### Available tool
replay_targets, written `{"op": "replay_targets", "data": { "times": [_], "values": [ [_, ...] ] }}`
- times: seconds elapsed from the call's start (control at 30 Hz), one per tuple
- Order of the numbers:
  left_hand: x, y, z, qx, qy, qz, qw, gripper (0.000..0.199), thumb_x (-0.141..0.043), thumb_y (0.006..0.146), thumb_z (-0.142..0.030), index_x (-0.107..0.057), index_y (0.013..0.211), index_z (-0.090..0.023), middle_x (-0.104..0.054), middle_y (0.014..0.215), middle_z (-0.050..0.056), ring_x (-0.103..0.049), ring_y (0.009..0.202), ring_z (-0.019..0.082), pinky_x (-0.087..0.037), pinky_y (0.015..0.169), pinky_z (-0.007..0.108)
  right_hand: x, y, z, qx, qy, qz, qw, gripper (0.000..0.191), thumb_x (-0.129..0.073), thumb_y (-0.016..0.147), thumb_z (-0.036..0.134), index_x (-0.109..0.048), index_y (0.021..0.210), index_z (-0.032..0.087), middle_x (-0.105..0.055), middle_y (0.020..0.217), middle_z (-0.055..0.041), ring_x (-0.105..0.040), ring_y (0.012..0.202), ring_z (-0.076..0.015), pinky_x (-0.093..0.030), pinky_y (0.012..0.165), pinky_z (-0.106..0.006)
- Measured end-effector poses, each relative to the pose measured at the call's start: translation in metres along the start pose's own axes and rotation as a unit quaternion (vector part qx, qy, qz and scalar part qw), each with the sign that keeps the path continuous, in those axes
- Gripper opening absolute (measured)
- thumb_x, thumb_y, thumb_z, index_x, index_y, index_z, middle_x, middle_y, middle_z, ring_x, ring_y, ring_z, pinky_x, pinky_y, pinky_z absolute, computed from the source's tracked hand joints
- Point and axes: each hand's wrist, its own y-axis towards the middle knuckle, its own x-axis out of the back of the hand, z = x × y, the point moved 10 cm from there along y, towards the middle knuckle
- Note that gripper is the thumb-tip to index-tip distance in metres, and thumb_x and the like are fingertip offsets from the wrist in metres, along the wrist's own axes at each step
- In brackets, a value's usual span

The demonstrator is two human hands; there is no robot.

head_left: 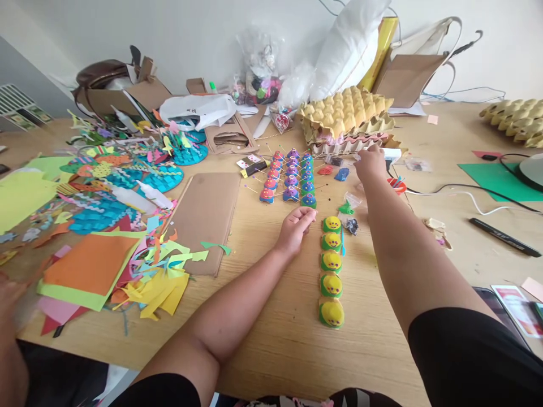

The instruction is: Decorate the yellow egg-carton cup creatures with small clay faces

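My left hand [297,229] rests low over the table with thumb and forefinger pinched together; whatever lies between them is too small to make out. Its fingertips are near the front end of a green-and-blue painted egg-carton strip [307,180]. Beside that strip are a purple one [291,176] and a red one [271,178], with pins sticking out. Closer to me runs a yellow-and-green strip [331,262] with smiling faces on its bumps. My right hand [371,164] reaches far forward beside a white box [391,154], fingers bent closed; their tips are partly hidden.
Stacked egg trays [345,116] stand at the back. Coloured paper sheets [91,263], cardboard [207,217] and glue bottles [155,195] crowd the left. A black marker [504,237], cables and a phone [500,311] lie right. Another person's arm [11,333] shows at the left edge.
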Motion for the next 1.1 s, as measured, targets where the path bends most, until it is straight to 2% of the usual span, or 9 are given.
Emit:
{"op": "replay_targets", "data": {
  "times": [0.17, 0.3, 0.37, 0.47, 0.53, 0.67, 0.8, 1.0, 1.1],
  "values": [
    [0.0, 0.0, -0.001, 0.006, 0.0, -0.004, 1.0, 0.048, -0.089, 0.072, -0.056, -0.07, 0.091, -0.017, -0.061, 0.076, -0.004, -0.03, 0.051, 0.001, -0.017, 0.048, 0.019, 0.026, -0.006, 0.025, 0.039, -0.005, -0.016, 0.999, 0.044, -0.044, 0.096, 0.003, -0.072, 0.129, 0.013, -0.05, 0.157, -0.0214, -0.039, 0.151, -0.0378, -0.05, 0.112, -0.052],
    [0.001, -0.002, -0.004, 0.006, 0.01, -0.012, 1.0, 0.044, -0.089, 0.074, -0.053, -0.071, 0.093, -0.017, -0.062, 0.078, -0.004, -0.033, 0.053, 0.001, -0.019, 0.048, 0.018, 0.061, -0.043, 0.041, 0.036, 0.191, -0.087, 0.977, 0.042, -0.054, 0.099, 0.015, -0.068, 0.138, 0.017, -0.056, 0.156, -0.0167, -0.055, 0.142, -0.0252, -0.046, 0.122, -0.043],
    [0.001, -0.003, -0.004, 0.006, 0.015, -0.015, 1.0, 0.044, -0.089, 0.074, -0.052, -0.072, 0.095, -0.018, -0.062, 0.079, -0.004, -0.034, 0.054, 0.002, -0.021, 0.049, 0.018, 0.064, -0.081, 0.038, -0.01, 0.405, -0.066, 0.912, 0.039, -0.055, 0.099, 0.02, -0.066, 0.137, 0.021, -0.063, 0.15, -0.0137, -0.063, 0.135, -0.023, -0.053, 0.117, -0.045],
    [-0.001, -0.005, -0.005, -0.005, 0.027, -0.008, 1.0, 0.047, -0.09, 0.074, -0.052, -0.076, 0.102, -0.018, -0.061, 0.078, -0.005, -0.032, 0.055, 0.002, -0.024, 0.05, 0.019, 0.042, -0.156, 0.047, -0.078, 0.655, 0.077, 0.748, 0.029, -0.058, 0.097, 0.027, -0.068, 0.124, 0.03, -0.076, 0.13, -0.0043, -0.073, 0.125, -0.0202, -0.062, 0.111, -0.044],
    [-0.006, -0.007, -0.007, -0.017, 0.035, 0.01, 0.999, 0.053, -0.09, 0.074, -0.055, -0.078, 0.109, -0.019, -0.063, 0.078, -0.005, -0.031, 0.055, 0.002, -0.027, 0.051, 0.02, 0.03, -0.205, 0.056, -0.111, 0.73, 0.144, 0.659, 0.023, -0.068, 0.09, 0.029, -0.071, 0.113, 0.032, -0.08, 0.12, -0.0015, -0.079, 0.112, -0.0188, -0.066, 0.105, -0.039],
    [-0.018, -0.011, -0.01, -0.032, 0.03, 0.058, 0.997, 0.057, -0.091, 0.072, -0.063, -0.079, 0.106, -0.019, -0.064, 0.075, -0.004, -0.041, 0.057, 0.004, -0.037, 0.056, 0.019, 0.012, -0.258, 0.069, -0.145, 0.761, 0.218, 0.594, 0.024, -0.081, 0.082, 0.034, -0.073, 0.105, 0.031, -0.081, 0.105, -0.001, -0.08, 0.097, -0.02, -0.071, 0.088, -0.037],
    [-0.016, -0.014, -0.015, -0.062, 0.06, 0.045, 0.995, 0.048, -0.091, 0.072, -0.063, -0.076, 0.079, -0.018, -0.067, 0.074, -0.001, -0.053, 0.068, 0.007, -0.044, 0.064, 0.02, 0.011, -0.261, 0.074, -0.127, 0.741, 0.233, 0.616, 0.029, -0.086, 0.078, 0.044, -0.074, 0.1, 0.029, -0.08, 0.103, -0.0014, -0.079, 0.094, -0.0207, -0.07, 0.079, -0.036],
    [-0.02, -0.018, -0.02, -0.082, 0.073, 0.054, 0.992, 0.038, -0.09, 0.075, -0.057, -0.081, 0.078, -0.021, -0.067, 0.076, -0.002, -0.056, 0.077, 0.01, -0.046, 0.072, 0.021, 0.041, -0.249, 0.071, -0.013, 0.614, 0.146, 0.776, 0.039, -0.089, 0.075, 0.059, -0.075, 0.092, 0.027, -0.077, 0.099, -0.0025, -0.071, 0.094, -0.0205, -0.062, 0.086, -0.035],
    [-0.024, -0.021, -0.021, -0.096, 0.107, 0.071, 0.987, 0.036, -0.088, 0.079, -0.057, -0.082, 0.081, -0.021, -0.069, 0.079, -0.001, -0.057, 0.079, 0.011, -0.047, 0.077, 0.023, 0.043, -0.248, 0.068, -0.001, 0.576, 0.12, 0.809, 0.04, -0.09, 0.073, 0.059, -0.072, 0.086, 0.026, -0.072, 0.087, -0.0017, -0.065, 0.084, -0.0188, -0.057, 0.077, -0.033]
  ]
}}
